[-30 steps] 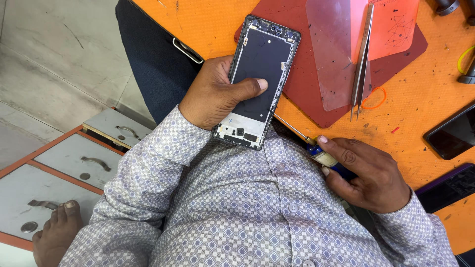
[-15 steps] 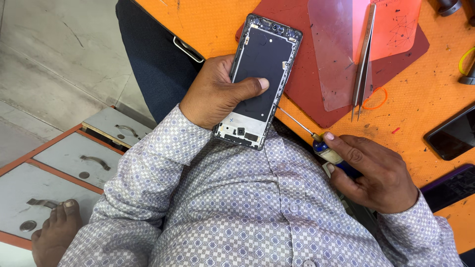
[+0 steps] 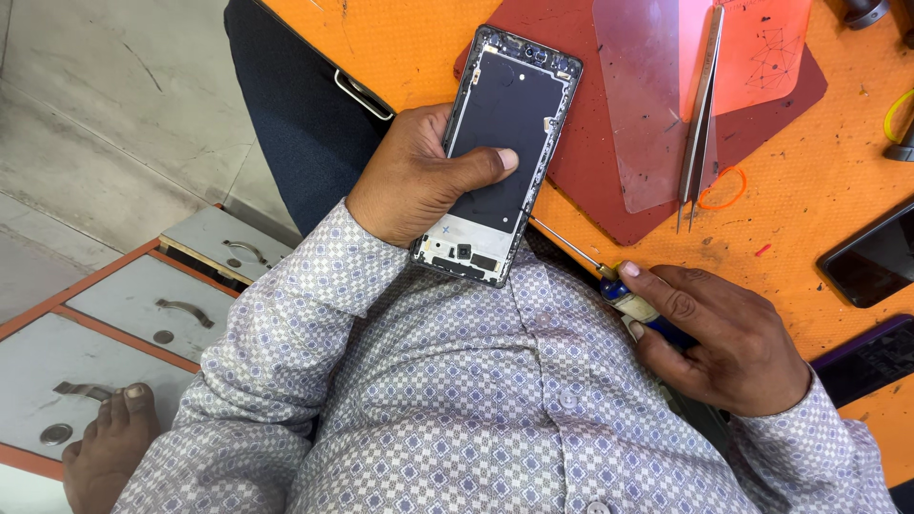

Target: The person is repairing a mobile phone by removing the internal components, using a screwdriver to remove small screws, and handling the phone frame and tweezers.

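My left hand [image 3: 414,181] grips an opened phone frame [image 3: 500,152], dark in the middle with bare circuitry at its lower end; my thumb lies across its centre. My right hand [image 3: 728,338] holds a small screwdriver [image 3: 619,290] with a blue and white handle. Its thin shaft points up-left, and the tip ends just right of the phone's lower right edge. Both hands sit over the near edge of the orange worktop [image 3: 809,238], above my patterned shirt.
A dark red mat [image 3: 590,181] carries a clear plastic sheet [image 3: 643,105], a pink sheet [image 3: 762,48] and tweezers [image 3: 700,124]. An orange rubber band [image 3: 722,188] and two dark phones [image 3: 871,257] lie right. Grey drawers [image 3: 143,314] and a bare foot [image 3: 109,447] are lower left.
My right hand has drawn back slightly toward me, taking the screwdriver with it. My left hand and the phone frame have stayed nearly still.
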